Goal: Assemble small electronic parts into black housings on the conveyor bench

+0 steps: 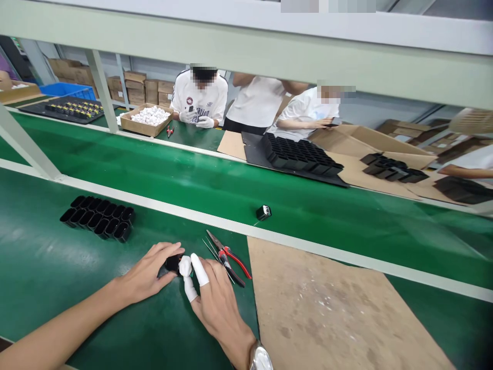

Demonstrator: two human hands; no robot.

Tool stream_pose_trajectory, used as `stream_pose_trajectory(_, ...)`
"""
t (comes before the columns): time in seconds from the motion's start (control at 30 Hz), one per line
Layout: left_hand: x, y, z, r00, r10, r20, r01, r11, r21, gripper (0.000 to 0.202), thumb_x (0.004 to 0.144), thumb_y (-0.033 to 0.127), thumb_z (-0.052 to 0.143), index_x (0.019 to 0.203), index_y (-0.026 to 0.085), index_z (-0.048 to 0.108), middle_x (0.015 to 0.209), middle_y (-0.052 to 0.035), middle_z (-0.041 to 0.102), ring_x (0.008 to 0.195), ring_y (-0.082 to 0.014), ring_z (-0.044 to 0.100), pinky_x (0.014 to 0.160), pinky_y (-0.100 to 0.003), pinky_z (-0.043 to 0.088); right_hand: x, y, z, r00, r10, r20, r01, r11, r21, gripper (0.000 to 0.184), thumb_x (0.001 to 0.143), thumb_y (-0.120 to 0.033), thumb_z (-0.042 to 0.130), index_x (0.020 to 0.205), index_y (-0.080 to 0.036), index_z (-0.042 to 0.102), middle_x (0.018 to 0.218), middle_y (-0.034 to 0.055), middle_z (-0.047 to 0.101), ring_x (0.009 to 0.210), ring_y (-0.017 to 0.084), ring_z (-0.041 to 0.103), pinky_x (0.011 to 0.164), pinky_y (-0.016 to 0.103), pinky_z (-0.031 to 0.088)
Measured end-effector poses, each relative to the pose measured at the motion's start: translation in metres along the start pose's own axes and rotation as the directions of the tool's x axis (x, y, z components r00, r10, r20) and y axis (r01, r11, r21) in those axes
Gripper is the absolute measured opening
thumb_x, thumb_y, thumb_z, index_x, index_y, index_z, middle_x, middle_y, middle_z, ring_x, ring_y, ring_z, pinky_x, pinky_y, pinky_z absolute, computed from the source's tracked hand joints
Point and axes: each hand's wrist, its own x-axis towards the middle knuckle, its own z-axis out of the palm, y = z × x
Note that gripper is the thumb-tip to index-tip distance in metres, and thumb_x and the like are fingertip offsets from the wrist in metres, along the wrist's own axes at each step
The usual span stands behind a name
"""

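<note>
My left hand (159, 267) is closed around a small black plastic housing (173, 263) lying just above the green bench. Against the housing's open end, my right hand (215, 290) pinches a white rounded piece (185, 266) between thumb and forefinger, both covered by white finger cots. A bit of green shows beside the white piece; what it belongs to is hidden. Right of my hands lie red-and-black long-nose pliers (229, 259) and thin metal tweezers (215, 253). Several black housings (98, 218) stand in two rows at the left, open ends up.
A brown cardboard sheet (308, 298) covers the bench at right. Beyond a pale rail, a green conveyor belt (162, 172) carries one black unit (264, 212). Across it, co-workers sit near a box of white pieces (146, 119) and a block of black housings (300, 154).
</note>
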Motion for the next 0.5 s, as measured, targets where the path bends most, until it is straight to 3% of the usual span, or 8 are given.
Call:
stream_pose_trajectory(0.23, 0.0008, 0.0016, 0.0018, 1.000, -0.002, 0.018, 0.002, 1.000, -0.002, 0.076, 0.104, 0.017, 0.059, 0.165, 0.036, 0.020, 0.149, -0.0066, 0.060, 0.142, -0.0256, 0.050, 0.117, -0.051, 0.050, 0.0015, -0.0030, -0.0011, 0.999, 0.002, 0.044, -0.001, 1.000, -0.021, 0.052, 0.100, -0.007, 0.053, 0.151, -0.007, 0.043, 0.121, 0.0171, 0.068, 0.102, 0.031, 0.059, 0.085, 0.046, 0.056)
stream_pose_trajectory(0.4, 0.0002, 0.0041, 0.0006, 0.995, -0.093, 0.042, 0.096, 0.993, -0.064, 0.078, 0.102, 0.025, 0.065, 0.164, 0.038, 0.020, 0.150, -0.0045, 0.061, 0.140, -0.0250, 0.056, 0.118, -0.049, 0.050, -0.0015, 0.0031, -0.0018, 0.999, 0.029, 0.025, -0.033, 0.985, 0.170, 0.054, 0.101, -0.013, 0.060, 0.153, -0.011, 0.042, 0.122, 0.0163, 0.068, 0.107, 0.028, 0.062, 0.089, 0.044, 0.059)
stream_pose_trajectory(0.5, -0.0003, 0.0060, -0.0007, 0.984, -0.145, 0.100, 0.157, 0.979, -0.127, 0.079, 0.101, 0.027, 0.066, 0.164, 0.037, 0.021, 0.152, -0.0042, 0.060, 0.139, -0.0249, 0.060, 0.117, -0.046, 0.051, -0.0034, 0.0068, -0.0007, 1.000, -0.007, -0.006, 0.008, 0.971, 0.238, 0.046, 0.100, -0.012, 0.065, 0.144, -0.017, 0.052, 0.132, 0.0155, 0.067, 0.109, 0.027, 0.064, 0.089, 0.045, 0.060)
